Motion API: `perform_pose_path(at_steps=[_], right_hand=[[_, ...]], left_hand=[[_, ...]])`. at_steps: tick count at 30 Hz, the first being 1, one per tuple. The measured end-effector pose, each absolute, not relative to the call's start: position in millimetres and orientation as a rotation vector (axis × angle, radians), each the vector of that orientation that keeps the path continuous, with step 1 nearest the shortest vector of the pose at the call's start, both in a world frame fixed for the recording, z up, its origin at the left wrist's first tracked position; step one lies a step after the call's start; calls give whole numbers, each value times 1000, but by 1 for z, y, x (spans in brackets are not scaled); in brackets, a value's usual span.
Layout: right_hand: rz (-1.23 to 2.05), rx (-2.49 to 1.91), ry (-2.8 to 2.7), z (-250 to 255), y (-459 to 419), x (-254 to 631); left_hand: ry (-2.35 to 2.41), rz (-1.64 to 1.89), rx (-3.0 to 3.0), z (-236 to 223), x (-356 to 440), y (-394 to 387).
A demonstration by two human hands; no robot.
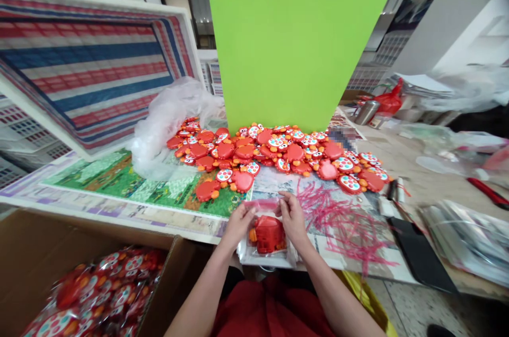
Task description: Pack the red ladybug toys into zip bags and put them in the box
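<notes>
"At the front of the table, what is gripped?"

"Left hand and right hand pinch the top of a clear bag, a red toy inside."

"Around it?"

"Pink strips rightward; loose toys heaped beyond, before a green board; a carton of bagged toys left."

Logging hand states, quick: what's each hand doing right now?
Left hand: closed, pinching the clear bag near its upper left corner.
Right hand: at the bag's upper right edge; whether it grips cannot be told.
</notes>
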State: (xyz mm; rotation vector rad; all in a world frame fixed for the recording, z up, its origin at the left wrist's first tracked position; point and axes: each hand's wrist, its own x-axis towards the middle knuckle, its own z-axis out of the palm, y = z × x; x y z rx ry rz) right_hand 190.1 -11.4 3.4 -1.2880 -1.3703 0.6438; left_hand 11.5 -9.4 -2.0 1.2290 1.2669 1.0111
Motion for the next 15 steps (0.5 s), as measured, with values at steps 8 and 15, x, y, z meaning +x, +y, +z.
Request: perform_pose_path(at_steps=[8, 15], right_hand=[[127, -1145, -1996, 23, -11, 178], [-77, -1088, -2128, 36, -8, 160]], left_hand=[[1099, 982, 1144, 7, 20, -12], [1349, 907, 1810, 28, 20, -12]])
